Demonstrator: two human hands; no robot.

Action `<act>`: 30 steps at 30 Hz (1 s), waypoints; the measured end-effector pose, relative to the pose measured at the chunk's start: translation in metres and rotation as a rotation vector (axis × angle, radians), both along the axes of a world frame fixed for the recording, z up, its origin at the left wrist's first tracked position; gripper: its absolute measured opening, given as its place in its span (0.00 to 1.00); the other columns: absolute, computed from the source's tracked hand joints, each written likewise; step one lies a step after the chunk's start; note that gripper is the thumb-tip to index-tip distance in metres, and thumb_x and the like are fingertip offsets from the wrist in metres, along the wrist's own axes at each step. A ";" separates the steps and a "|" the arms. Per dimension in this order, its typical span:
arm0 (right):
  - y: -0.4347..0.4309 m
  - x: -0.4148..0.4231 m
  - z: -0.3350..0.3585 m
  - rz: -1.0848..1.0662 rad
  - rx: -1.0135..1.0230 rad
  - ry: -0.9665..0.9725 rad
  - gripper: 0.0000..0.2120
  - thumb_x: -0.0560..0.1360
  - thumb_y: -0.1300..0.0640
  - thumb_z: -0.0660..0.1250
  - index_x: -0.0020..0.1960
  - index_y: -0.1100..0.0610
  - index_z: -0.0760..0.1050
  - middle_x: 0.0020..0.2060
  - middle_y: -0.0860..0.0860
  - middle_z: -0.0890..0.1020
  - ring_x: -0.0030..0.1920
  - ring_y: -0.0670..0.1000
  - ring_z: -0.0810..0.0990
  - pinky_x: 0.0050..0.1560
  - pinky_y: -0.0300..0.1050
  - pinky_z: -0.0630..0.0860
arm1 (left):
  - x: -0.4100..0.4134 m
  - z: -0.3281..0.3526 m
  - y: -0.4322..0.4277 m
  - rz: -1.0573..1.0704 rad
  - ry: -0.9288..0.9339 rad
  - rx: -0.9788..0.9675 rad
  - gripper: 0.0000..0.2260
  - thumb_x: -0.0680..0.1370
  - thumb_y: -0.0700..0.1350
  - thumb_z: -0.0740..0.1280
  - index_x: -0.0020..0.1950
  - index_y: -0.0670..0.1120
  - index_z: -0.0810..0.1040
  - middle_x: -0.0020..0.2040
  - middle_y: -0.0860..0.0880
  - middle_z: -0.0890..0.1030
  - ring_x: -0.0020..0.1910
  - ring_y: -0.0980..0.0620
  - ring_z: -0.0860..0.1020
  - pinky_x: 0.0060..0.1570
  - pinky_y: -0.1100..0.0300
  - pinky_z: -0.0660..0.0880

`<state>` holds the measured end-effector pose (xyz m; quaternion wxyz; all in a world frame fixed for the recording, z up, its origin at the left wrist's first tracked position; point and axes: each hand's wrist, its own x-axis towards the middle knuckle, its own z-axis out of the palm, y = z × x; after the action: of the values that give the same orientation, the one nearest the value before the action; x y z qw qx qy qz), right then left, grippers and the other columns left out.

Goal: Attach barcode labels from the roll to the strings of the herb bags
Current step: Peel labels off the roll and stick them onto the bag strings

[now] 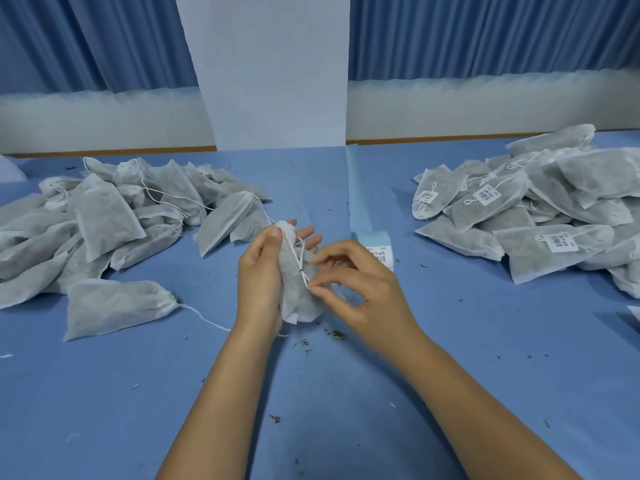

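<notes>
My left hand [260, 278] holds a white mesh herb bag [297, 299] upright above the middle of the blue table. Its white drawstring [300, 259] runs down the front of the bag. My right hand [360, 285] pinches the lower end of that string between thumb and forefinger. Just behind my right hand lies the label roll [375, 242], a pale blue backing strip with a white barcode label [382, 255] showing at its near end.
A heap of unlabelled herb bags [104, 216] lies at the left, with one bag [117, 306] apart near my left arm. A heap of labelled bags [540, 209] fills the right. Loose herb crumbs [336, 336] dot the blue table [346, 393]. A wall and curtains stand behind.
</notes>
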<state>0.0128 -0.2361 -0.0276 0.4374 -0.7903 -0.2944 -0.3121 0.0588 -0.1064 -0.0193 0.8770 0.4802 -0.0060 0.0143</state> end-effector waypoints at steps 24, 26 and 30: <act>-0.014 0.002 0.009 -0.070 0.192 0.283 0.07 0.74 0.60 0.69 0.49 0.49 0.81 0.54 0.46 0.74 0.49 0.44 0.77 0.42 0.36 0.73 | -0.011 -0.007 -0.008 0.283 -0.635 0.618 0.28 0.76 0.29 0.66 0.69 0.49 0.62 0.56 0.78 0.71 0.55 0.76 0.72 0.51 0.80 0.67; -0.031 0.009 0.015 -0.171 0.291 0.241 0.09 0.73 0.61 0.69 0.50 0.49 0.77 0.51 0.49 0.74 0.42 0.45 0.74 0.40 0.35 0.71 | -0.007 -0.003 -0.006 0.444 -0.607 0.654 0.23 0.75 0.31 0.68 0.57 0.57 0.69 0.53 0.70 0.74 0.49 0.68 0.75 0.48 0.74 0.69; -0.077 0.024 0.016 -0.296 0.462 0.691 0.16 0.71 0.65 0.73 0.54 0.56 0.69 0.51 0.49 0.76 0.44 0.44 0.75 0.46 0.33 0.72 | 0.005 -0.004 -0.015 0.517 -0.603 0.845 0.16 0.73 0.29 0.65 0.38 0.50 0.79 0.47 0.50 0.74 0.40 0.56 0.72 0.40 0.70 0.67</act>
<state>0.0365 -0.3130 -0.0120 0.6260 -0.7633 0.0630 -0.1465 0.0635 -0.1212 -0.0231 0.5365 0.7492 -0.1434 0.3608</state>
